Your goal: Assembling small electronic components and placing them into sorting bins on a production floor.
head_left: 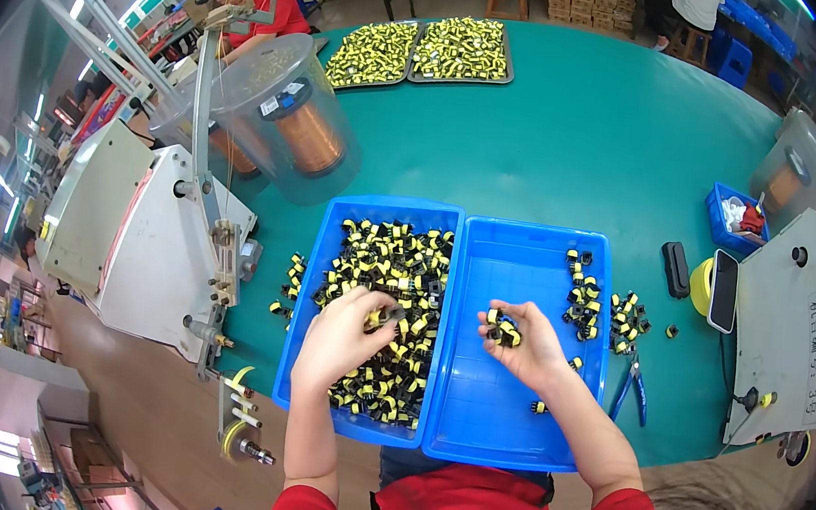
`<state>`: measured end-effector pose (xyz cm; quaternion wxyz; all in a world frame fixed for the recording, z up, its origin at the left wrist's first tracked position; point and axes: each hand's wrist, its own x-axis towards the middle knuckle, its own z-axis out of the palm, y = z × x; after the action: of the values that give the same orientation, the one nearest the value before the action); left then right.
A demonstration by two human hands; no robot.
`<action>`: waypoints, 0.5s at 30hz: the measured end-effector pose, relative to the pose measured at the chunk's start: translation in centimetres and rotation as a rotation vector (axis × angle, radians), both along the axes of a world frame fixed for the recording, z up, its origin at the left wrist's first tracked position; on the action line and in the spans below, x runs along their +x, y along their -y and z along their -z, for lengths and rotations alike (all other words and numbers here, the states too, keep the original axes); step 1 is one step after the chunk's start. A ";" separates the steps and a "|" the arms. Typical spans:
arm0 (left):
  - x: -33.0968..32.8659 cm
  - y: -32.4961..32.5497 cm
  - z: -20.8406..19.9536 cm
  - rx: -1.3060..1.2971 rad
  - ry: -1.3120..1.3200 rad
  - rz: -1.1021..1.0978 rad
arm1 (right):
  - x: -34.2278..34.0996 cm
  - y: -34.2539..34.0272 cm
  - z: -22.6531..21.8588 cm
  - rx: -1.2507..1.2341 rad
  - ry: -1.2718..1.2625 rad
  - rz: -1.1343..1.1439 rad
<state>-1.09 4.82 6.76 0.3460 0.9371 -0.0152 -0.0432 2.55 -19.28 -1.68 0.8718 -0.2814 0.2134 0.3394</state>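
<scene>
My left hand is over the left blue tray, its fingers closed on a small black coil bobbin that the fingers partly cover. A deep heap of black bobbins with yellow tape fills that tray. Above the right blue tray, my right hand is turned palm up with a few taped coil bobbins gripped in its fingers. More bobbins lie in that tray along its right side, and a couple sit near my right wrist.
Loose bobbins and blue-handled pliers lie right of the trays. Winding machines flank the green table. Copper wire spools stand at left, and two dark trays of yellow coils at the back. A person in red sits beyond.
</scene>
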 end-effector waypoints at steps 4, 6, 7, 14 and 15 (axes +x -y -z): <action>-2.5 0.6 0.6 0.349 0.110 -0.044 | -0.5 -0.6 -1.0 -0.174 0.220 -0.156; -3.0 2.1 0.5 0.452 0.221 -0.134 | -0.8 -0.7 -1.5 -0.167 0.267 -0.174; -3.0 2.9 0.4 0.417 0.275 -0.152 | -0.9 -0.6 -1.7 -0.150 0.318 -0.222; -2.3 6.7 2.2 -0.189 0.399 0.041 | -1.8 -0.9 -2.5 -0.175 0.480 -0.389; -2.1 6.7 2.2 -0.190 0.398 0.044 | -1.8 -0.8 -2.4 -0.192 0.497 -0.400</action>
<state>-3.24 -1.92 4.51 0.4220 0.8897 -0.1076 0.1367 0.75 -18.46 0.68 0.7828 -0.4728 -0.0345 0.4031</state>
